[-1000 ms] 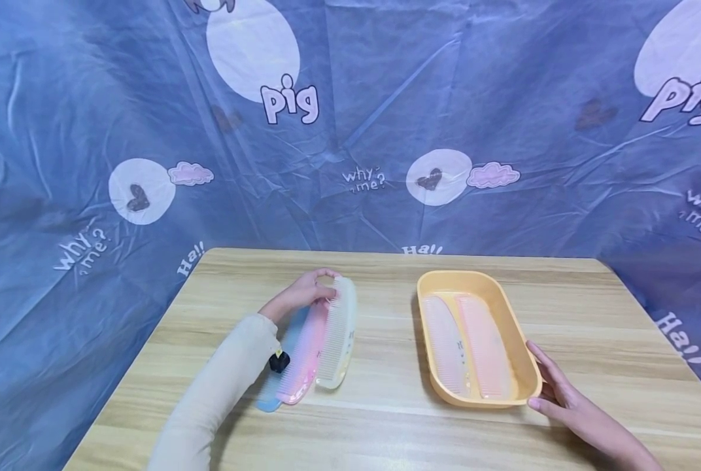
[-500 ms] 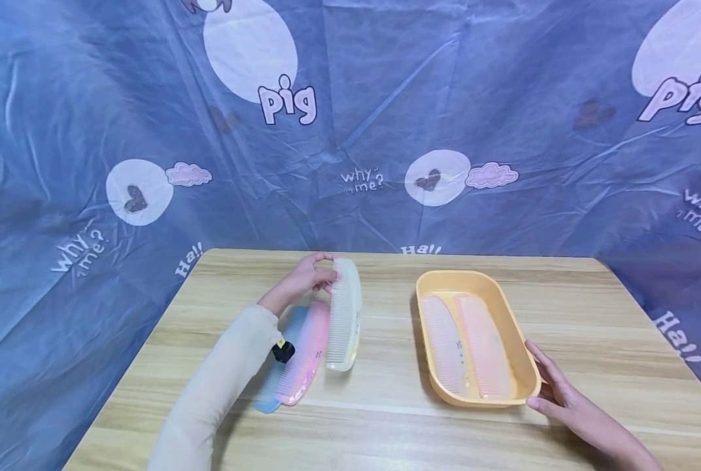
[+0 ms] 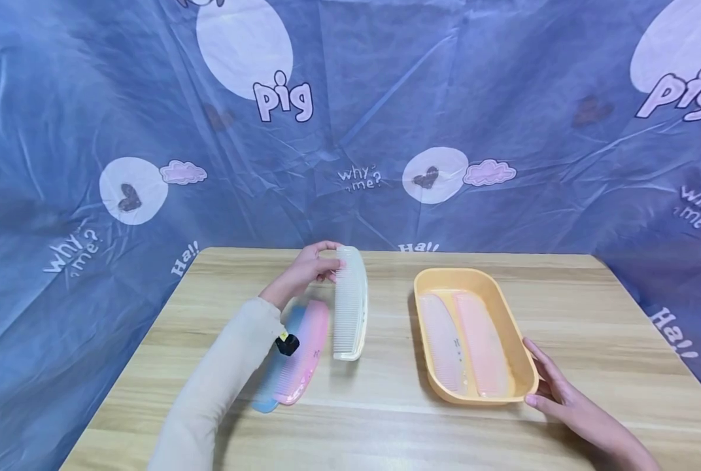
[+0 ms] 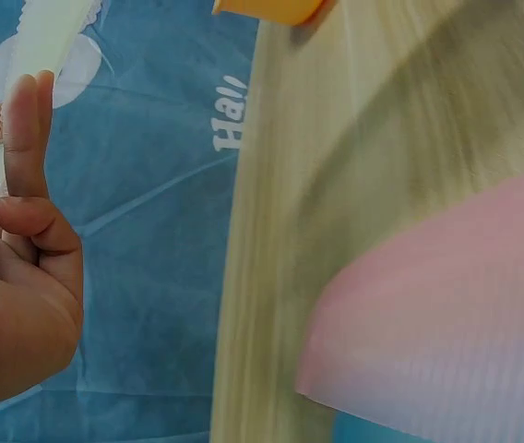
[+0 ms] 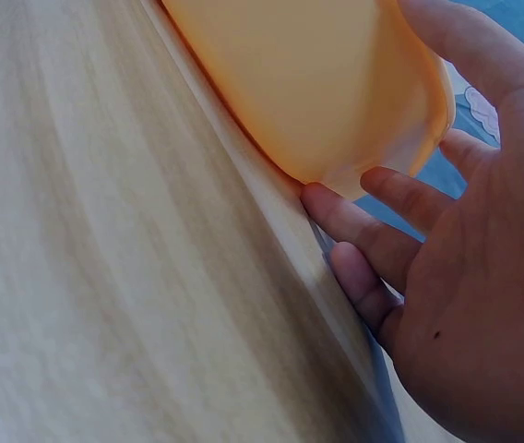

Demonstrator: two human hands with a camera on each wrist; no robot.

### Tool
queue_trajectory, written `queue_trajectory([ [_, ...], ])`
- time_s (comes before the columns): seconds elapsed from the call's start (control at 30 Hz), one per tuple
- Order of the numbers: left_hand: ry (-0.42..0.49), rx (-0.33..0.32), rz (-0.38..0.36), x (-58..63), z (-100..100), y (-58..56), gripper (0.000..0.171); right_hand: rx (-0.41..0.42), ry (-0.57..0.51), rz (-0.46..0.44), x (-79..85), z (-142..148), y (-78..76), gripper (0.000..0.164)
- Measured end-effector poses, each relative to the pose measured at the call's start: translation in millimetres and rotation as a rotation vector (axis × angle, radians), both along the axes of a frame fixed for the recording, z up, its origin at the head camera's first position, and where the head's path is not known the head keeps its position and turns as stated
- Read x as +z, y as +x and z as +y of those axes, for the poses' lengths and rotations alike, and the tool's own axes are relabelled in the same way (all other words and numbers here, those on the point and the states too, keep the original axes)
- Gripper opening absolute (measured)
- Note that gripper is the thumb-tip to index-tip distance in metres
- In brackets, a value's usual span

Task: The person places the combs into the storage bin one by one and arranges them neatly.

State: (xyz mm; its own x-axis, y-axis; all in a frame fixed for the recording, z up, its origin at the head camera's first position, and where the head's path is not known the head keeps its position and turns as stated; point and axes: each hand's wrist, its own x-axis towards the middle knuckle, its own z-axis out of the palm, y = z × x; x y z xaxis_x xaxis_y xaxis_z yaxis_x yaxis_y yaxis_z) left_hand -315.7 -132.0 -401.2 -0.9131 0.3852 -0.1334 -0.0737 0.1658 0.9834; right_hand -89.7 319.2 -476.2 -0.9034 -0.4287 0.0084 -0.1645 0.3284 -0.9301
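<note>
In the head view my left hand (image 3: 310, 268) pinches a pale green comb (image 3: 350, 307) by its far end, lifted over the table. The left wrist view shows its fingers on the comb (image 4: 54, 28), seen nearly edge-on. Below the hand a pink comb (image 3: 312, 347) lies partly over a blue comb (image 3: 266, 396). My right hand (image 3: 568, 402) holds the near right corner of a yellow plastic basin (image 3: 520, 353), thumb and fingers around the corner in the right wrist view. Inside the basin a whitish-lilac comb (image 3: 443, 347) and a pale pink comb (image 3: 482, 347) lie side by side.
The wood-grain table (image 3: 380, 425) carries everything. Behind it and at both sides hangs a blue printed cloth (image 3: 362, 118). A small black device (image 3: 288, 344) sits on the left sleeve (image 3: 221, 379), above the pink and blue combs.
My left hand has lifted the pale green comb off the pink and blue combs, moving it away from me and slightly right. My right hand and the basin stay put.
</note>
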Motion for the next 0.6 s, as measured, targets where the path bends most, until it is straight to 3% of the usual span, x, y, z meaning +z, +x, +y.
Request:
queue_trajectory([
  [0.33, -0.015, -0.001, 0.013, 15.5, 9.3, -3.3, 0.047, -0.008, 0.008, 0.029, 0.5, -2.0, -1.7, 0.083],
  [0.6, 0.061, 0.012, 0.014, 20.5, 26.6, -4.6, 0.046, -0.016, 0.014, 0.031, 1.7, -1.0, 0.5, 0.083],
])
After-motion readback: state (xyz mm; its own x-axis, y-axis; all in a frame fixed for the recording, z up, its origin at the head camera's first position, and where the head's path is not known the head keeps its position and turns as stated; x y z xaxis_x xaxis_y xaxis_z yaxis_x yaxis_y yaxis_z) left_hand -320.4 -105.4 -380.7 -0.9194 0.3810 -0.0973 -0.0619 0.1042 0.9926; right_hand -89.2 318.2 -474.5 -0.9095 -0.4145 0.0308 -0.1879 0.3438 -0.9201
